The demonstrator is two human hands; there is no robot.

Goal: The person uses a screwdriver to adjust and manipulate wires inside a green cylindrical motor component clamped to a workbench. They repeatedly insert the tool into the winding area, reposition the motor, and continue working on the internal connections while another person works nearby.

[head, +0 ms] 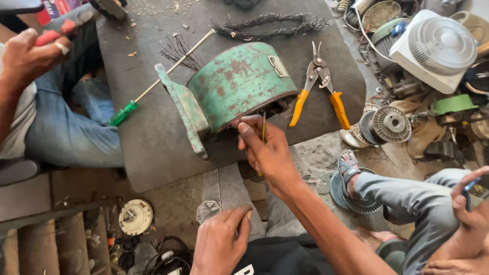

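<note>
A rusty green motor housing point(239, 84) lies on its side on a dark mat point(153, 147), its green base plate point(186, 109) facing left. My right hand point(267, 150) is at the housing's open lower rim, pinching a thin yellowish tool point(263, 127) whose tip points into the opening. My left hand point(220, 245) rests on my knee in grey jeans, fingers bent, holding nothing. Yellow-handled snips point(320, 84) lie on the mat just right of the housing. A green-handled screwdriver point(153, 86) lies behind the base plate.
A twisted wire bundle point(270, 25) lies at the mat's far edge. Another person's hand point(23, 56) at left grips a red-handled tool; a second person's foot point(349, 170) and hand point(471, 209) are at right. A white fan point(435, 48) and motor parts crowd the right side.
</note>
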